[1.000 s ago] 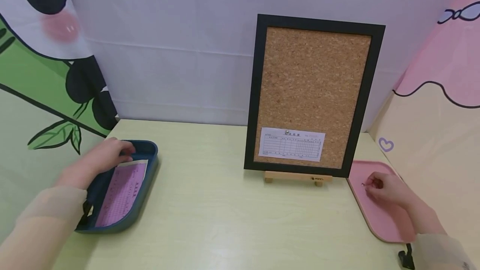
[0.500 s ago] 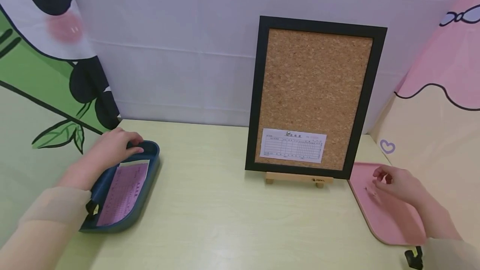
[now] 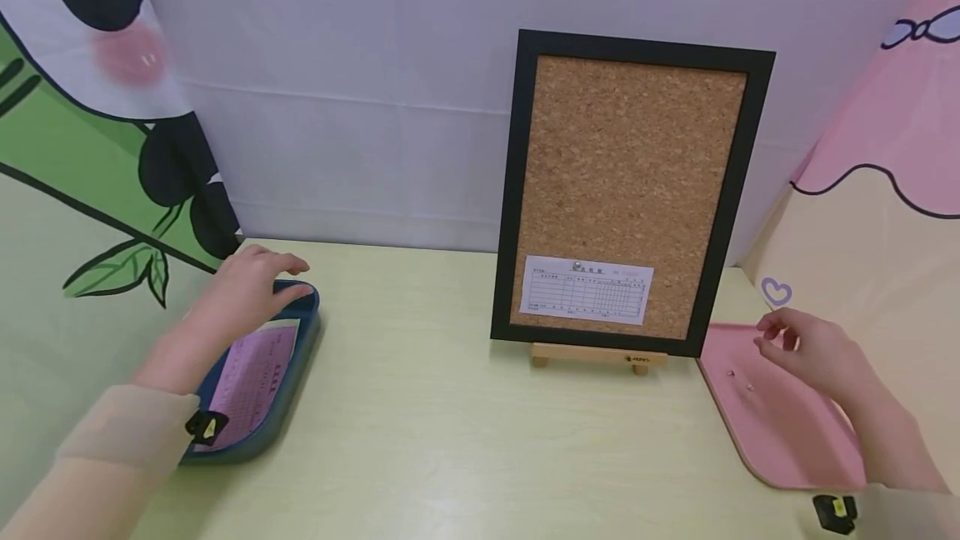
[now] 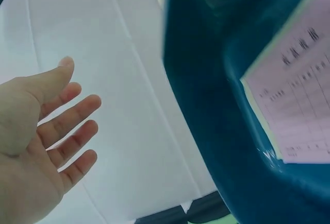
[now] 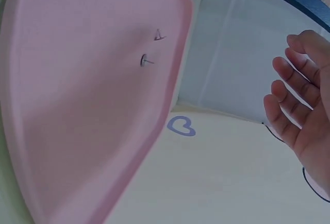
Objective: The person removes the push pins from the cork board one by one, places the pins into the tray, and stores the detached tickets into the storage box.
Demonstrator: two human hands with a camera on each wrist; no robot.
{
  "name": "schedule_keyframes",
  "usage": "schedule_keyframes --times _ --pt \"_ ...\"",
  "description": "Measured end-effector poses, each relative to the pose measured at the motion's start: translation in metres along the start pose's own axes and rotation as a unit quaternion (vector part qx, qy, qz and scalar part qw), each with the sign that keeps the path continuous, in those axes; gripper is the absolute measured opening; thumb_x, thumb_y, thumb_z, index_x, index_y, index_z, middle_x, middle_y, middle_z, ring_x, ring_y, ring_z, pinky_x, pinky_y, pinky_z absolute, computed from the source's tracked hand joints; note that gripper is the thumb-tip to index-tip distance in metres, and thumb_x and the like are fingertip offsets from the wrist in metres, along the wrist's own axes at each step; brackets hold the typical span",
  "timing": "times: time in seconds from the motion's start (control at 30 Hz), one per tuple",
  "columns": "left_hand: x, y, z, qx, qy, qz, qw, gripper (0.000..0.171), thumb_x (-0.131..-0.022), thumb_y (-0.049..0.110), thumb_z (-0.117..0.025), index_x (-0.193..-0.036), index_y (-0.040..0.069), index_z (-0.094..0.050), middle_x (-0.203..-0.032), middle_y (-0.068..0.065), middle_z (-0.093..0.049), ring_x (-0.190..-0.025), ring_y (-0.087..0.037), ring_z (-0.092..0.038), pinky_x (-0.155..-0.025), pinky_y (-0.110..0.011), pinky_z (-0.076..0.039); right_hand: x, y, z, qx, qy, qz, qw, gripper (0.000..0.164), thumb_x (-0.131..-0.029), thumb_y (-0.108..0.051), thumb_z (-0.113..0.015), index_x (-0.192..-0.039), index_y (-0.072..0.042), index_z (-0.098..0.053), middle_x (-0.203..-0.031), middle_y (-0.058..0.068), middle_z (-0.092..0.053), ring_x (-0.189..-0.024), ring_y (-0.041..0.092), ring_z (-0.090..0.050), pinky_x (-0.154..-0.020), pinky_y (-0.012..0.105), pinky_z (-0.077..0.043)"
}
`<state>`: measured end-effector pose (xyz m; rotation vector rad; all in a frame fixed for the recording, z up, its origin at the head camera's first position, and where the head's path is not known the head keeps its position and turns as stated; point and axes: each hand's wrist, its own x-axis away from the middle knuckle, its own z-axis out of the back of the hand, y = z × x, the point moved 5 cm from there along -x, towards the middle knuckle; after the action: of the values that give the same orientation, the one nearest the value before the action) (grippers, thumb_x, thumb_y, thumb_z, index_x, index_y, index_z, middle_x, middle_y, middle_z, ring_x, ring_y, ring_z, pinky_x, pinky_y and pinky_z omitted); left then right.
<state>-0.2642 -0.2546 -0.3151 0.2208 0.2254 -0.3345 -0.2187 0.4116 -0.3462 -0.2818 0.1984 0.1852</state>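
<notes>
My left hand [image 3: 243,290] is over the far end of a dark blue tray [image 3: 298,382], with thumb and fingers apart. In the left wrist view that hand [image 4: 46,131] holds nothing. A pink printed form [image 3: 258,373] lies inside the tray. On the other side, my right hand [image 3: 813,348] hovers over a pink tray [image 3: 795,440], fingers loosely bent; the right wrist view shows the hand [image 5: 304,90] with nothing in it. Two metal thumbtacks lie in the pink tray, one thumbtack [image 5: 145,60] with its pin sideways beside another thumbtack [image 5: 160,36].
A black-framed corkboard [image 3: 630,173] leans on a small wooden easel [image 3: 592,354] at the right of the table. A white printed form [image 3: 585,294] is pinned low on it by a tack [image 3: 577,266]. Behind hangs a pale cloth [image 3: 360,107].
My left hand has lifted and shifted right, its fingers spreading. The right hand has risen off the thumbtacks and drawn back to the right, leaving them in view on the pink tray.
</notes>
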Motion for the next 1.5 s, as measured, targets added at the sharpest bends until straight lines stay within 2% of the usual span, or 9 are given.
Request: schedule_keyframes --times 0.23,0.4,0.6,0.7,0.87,1.03,1.17,1.3,1.5 --pt "-0.001 0.027 0.009 -0.021 0.073 -0.020 0.9969 0.032 -0.082 0.020 -0.073 -0.108 0.002 -0.066 -0.104 -0.020 -0.068 -0.103 -0.038 -0.052 -0.090 -0.056 -0.038 0.001 -0.016 0.015 0.000 0.055 0.014 0.998 0.018 -0.080 -0.016 -0.071 -0.095 -0.010 -0.063 -0.075 0.001 -0.054 -0.064 0.004 -0.042 -0.050 0.024 -0.034" --pt "-0.001 0.043 0.009 -0.007 0.127 -0.036 0.9913 0.030 -0.080 0.018 -0.075 -0.105 0.002 -0.067 -0.100 -0.019 -0.068 -0.099 -0.036 -0.052 -0.084 -0.054 -0.040 0.001 -0.029 0.021 0.003 0.086 0.021 0.996 0.021 -0.078 -0.016 -0.074 -0.095 -0.011 -0.063 -0.077 0.002 -0.056 -0.066 0.004 -0.042 -0.051 0.024 -0.035" --pt "0.001 0.065 0.012 0.029 0.190 -0.051 0.9800 0.029 -0.079 0.016 -0.075 -0.104 0.002 -0.067 -0.099 -0.018 -0.068 -0.099 -0.036 -0.053 -0.084 -0.053 -0.043 0.000 -0.052 0.027 -0.016 0.158 0.039 0.987 0.023 -0.074 -0.007 -0.076 -0.093 -0.004 -0.063 -0.080 0.007 -0.060 -0.068 0.003 -0.043 -0.057 0.008 -0.036" --pt "0.002 0.077 0.015 0.040 0.210 -0.060 0.9751 0.029 -0.079 0.015 -0.075 -0.104 0.001 -0.067 -0.100 -0.018 -0.068 -0.100 -0.038 -0.053 -0.084 -0.054 -0.042 0.000 -0.062 0.029 -0.032 0.194 0.054 0.979 0.026 -0.072 -0.002 -0.077 -0.093 -0.001 -0.062 -0.080 0.010 -0.062 -0.069 -0.002 -0.043 -0.060 0.000 -0.035" --pt "0.003 0.092 0.018 0.054 0.235 -0.067 0.9683 0.033 -0.079 0.014 -0.076 -0.106 0.000 -0.065 -0.104 -0.019 -0.067 -0.103 -0.038 -0.053 -0.086 -0.055 -0.041 0.002 -0.079 0.032 -0.056 0.254 0.089 0.962 0.029 -0.067 0.004 -0.077 -0.092 0.002 -0.063 -0.077 0.010 -0.062 -0.069 -0.015 -0.043 -0.064 -0.002 -0.037" --pt "0.002 0.104 0.017 0.080 0.253 -0.066 0.9618 0.035 -0.079 0.015 -0.076 -0.108 0.001 -0.064 -0.106 -0.018 -0.066 -0.103 -0.037 -0.053 -0.085 -0.054 -0.041 0.002 -0.094 0.035 -0.072 0.294 0.079 0.950 0.025 -0.070 0.004 -0.074 -0.092 0.002 -0.064 -0.076 0.010 -0.062 -0.071 -0.020 -0.042 -0.066 -0.002 -0.035" --pt "0.000 0.112 0.013 0.105 0.263 -0.067 0.9567 0.036 -0.079 0.017 -0.076 -0.110 0.002 -0.064 -0.108 -0.016 -0.065 -0.104 -0.036 -0.051 -0.088 -0.051 -0.040 0.000 -0.104 0.036 -0.093 0.315 0.069 0.942 0.023 -0.072 0.005 -0.072 -0.093 0.004 -0.064 -0.077 0.012 -0.062 -0.072 -0.020 -0.042 -0.067 -0.003 -0.035" --pt "-0.003 0.121 0.009 0.131 0.267 -0.069 0.9522 0.039 -0.079 0.017 -0.076 -0.112 0.001 -0.062 -0.113 -0.016 -0.063 -0.108 -0.036 -0.049 -0.093 -0.049 -0.038 -0.003 -0.115 0.034 -0.103 0.333 0.080 0.934 0.023 -0.071 0.007 -0.072 -0.092 0.006 -0.064 -0.076 0.014 -0.061 -0.073 -0.019 -0.043 -0.068 -0.002 -0.036" --pt "-0.007 0.139 0.000 0.180 0.247 -0.058 0.9505 0.046 -0.080 0.017 -0.076 -0.120 0.002 -0.059 -0.124 -0.016 -0.056 -0.117 -0.033 -0.044 -0.098 -0.046 -0.036 -0.007 -0.133 0.029 -0.096 0.347 0.097 0.928 0.024 -0.072 0.005 -0.073 -0.093 0.006 -0.064 -0.078 0.015 -0.063 -0.074 -0.008 -0.046 -0.071 -0.001 -0.035"
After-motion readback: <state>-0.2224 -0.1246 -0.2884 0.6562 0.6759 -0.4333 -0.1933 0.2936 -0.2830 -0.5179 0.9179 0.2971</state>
